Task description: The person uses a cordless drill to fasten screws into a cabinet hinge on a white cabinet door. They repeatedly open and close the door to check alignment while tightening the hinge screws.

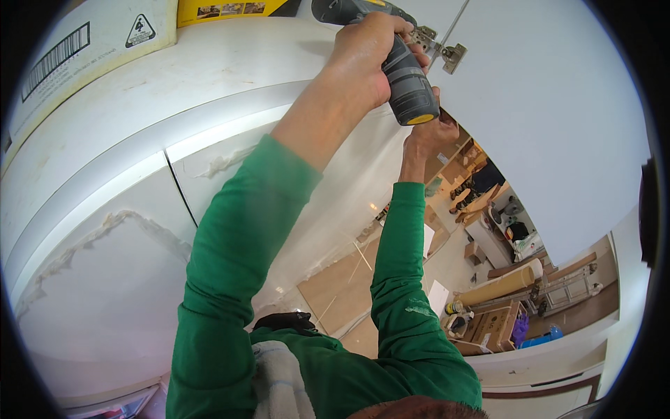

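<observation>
My left hand (370, 56) is wrapped round the grip of a dark grey cordless drill (412, 87) with a yellow spot on its base. The drill's front end is close to a metal cabinet hinge (453, 57), which is fixed at the edge of a white cabinet door (544, 119). Lower down, my right hand (434, 133) is at the near edge of that door with its fingers curled. The drill's base covers part of it, so what those fingers grip is hidden. Green sleeves cover both forearms.
Boxes stand on a white ledge (230, 59): a printed carton (91, 63) at the left and a yellow-and-black box (234, 10) beside it. Far below on the floor are a rolled tan sheet (502, 285), a cardboard box (488, 328), a ladder (569, 290) and several tools.
</observation>
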`<action>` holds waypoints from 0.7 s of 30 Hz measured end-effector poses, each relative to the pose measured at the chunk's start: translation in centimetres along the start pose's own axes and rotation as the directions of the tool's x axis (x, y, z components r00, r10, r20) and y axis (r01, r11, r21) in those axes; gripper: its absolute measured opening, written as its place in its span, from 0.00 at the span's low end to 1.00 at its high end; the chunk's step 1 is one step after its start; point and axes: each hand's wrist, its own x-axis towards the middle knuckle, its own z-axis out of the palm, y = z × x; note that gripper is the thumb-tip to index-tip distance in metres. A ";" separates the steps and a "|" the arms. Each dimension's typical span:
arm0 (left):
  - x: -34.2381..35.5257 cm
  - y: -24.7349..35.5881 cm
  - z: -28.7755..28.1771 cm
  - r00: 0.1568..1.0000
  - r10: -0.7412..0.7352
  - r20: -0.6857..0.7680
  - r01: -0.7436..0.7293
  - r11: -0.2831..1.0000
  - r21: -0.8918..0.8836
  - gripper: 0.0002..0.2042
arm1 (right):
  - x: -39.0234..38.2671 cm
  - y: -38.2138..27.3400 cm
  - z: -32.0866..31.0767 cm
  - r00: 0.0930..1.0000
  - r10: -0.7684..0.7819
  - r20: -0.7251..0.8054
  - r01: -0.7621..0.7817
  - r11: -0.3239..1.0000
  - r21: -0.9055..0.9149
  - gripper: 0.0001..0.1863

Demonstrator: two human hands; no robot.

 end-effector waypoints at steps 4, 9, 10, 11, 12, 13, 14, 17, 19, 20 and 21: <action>-0.1 -0.4 0.4 1.000 0.005 0.005 -0.005 1.000 -0.007 0.15 | 0.1 -0.2 -0.5 1.000 -0.014 0.009 0.014 1.000 0.014 0.12; -0.2 -0.9 1.2 1.000 -0.001 0.005 0.001 0.999 -0.044 0.13 | 0.4 -0.7 -1.1 1.000 -0.014 0.011 0.015 1.000 -0.020 0.12; -0.3 -0.9 1.3 1.000 -0.003 -0.006 0.003 0.998 -0.056 0.12 | 0.5 -0.7 -1.1 1.000 -0.017 0.011 0.018 1.000 -0.013 0.12; -0.4 -1.1 1.5 1.000 -0.005 -0.017 0.004 0.998 -0.068 0.11 | 0.6 -0.7 -1.2 1.000 -0.020 0.010 0.020 1.000 -0.006 0.12; -0.4 -1.1 1.5 1.000 -0.004 -0.011 0.003 0.998 -0.057 0.12 | 0.6 -0.7 -1.2 1.000 -0.019 0.003 0.019 1.000 -0.003 0.12; -0.5 -1.2 1.6 1.000 -0.002 -0.005 0.002 0.999 -0.046 0.13 | 0.6 -0.7 -1.2 1.000 -0.027 0.008 0.027 1.000 0.002 0.11; -0.6 -1.2 1.6 1.000 -0.001 0.001 0.001 0.999 -0.035 0.14 | 0.7 -0.7 -1.2 0.999 -0.032 0.006 0.032 0.999 0.005 0.11; -0.7 -1.3 1.7 1.000 -0.003 0.001 0.003 0.999 -0.035 0.14 | 0.8 -0.6 -1.3 0.999 -0.045 0.015 0.045 0.999 0.012 0.11; -0.8 -1.4 1.8 1.000 0.000 -0.005 -0.001 1.000 -0.016 0.13 | 0.9 -0.6 -1.5 0.999 -0.038 0.025 0.038 0.999 0.001 0.10; -0.8 -1.4 1.9 1.000 0.002 -0.007 -0.002 1.000 -0.006 0.13 | 0.9 -0.6 -1.5 0.999 -0.026 0.028 0.027 1.000 -0.012 0.10; -0.9 -1.4 1.9 1.000 0.000 -0.018 0.000 1.000 -0.002 0.13 | 0.9 -0.6 -1.6 1.000 -0.012 0.022 0.012 1.000 -0.028 0.10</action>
